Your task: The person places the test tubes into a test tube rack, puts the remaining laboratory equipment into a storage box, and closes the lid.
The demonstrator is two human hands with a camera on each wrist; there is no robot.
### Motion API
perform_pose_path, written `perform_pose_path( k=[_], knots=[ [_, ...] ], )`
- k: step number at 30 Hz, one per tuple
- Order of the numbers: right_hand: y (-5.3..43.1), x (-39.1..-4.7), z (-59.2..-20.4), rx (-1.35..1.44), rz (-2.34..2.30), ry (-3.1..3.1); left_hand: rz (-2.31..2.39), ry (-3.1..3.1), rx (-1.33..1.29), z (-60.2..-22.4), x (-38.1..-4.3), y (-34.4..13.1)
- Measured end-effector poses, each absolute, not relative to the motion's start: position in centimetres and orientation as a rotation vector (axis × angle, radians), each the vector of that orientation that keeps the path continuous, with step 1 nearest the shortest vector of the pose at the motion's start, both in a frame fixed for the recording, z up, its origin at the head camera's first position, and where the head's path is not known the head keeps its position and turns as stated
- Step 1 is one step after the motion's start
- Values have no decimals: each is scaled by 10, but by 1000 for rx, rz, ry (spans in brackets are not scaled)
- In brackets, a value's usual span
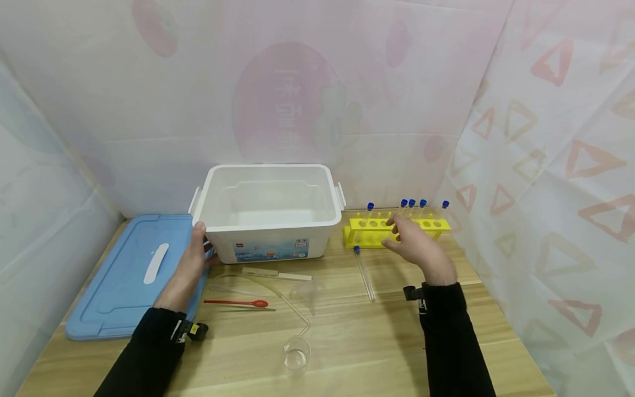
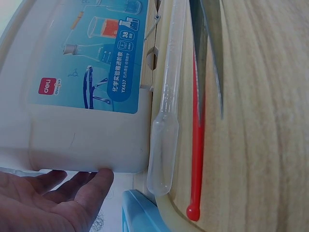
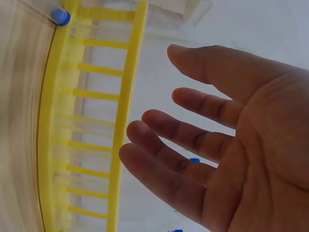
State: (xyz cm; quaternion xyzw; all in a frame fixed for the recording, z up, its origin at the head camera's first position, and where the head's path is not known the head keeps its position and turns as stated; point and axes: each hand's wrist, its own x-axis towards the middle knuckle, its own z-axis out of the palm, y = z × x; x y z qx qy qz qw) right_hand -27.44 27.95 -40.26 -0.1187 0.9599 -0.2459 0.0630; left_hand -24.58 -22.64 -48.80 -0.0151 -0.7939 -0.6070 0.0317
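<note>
A: How is the box presenting?
B: The white box [image 1: 270,234] is standing at the back of the table [image 1: 357,353], open-topped, with a handle at each end — its front is carrying a blue label [image 1: 271,251] showing glassware and a red "deli" mark.
A: Left hand?
B: The left hand [image 1: 188,266] is resting slightly bent fingertips against the box's left end, not gripping it.
A: Right hand?
B: The right hand [image 1: 416,248] is hovering by the yellow rack [image 1: 364,241], fingers loosely spread, holding nothing; I cannot tell about contact. A blue-capped tube [image 1: 365,274] is lying before it.
A: Surroundings?
B: The blue lid [image 1: 116,292] is lying left; a red spoon [image 1: 238,302] is lying nearer the person.
</note>
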Motion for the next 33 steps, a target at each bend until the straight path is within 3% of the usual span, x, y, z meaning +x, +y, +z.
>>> perform_pose_path(
  k=[23,33],
  knots=[
    [237,-290,-451,-510,-526,2882,-1874,-2434,-37,-491,-249,-226],
    [226,-293,-472,-404,-632,2868,-1872,-2433,-41,-491,-249,-227]
  ],
)
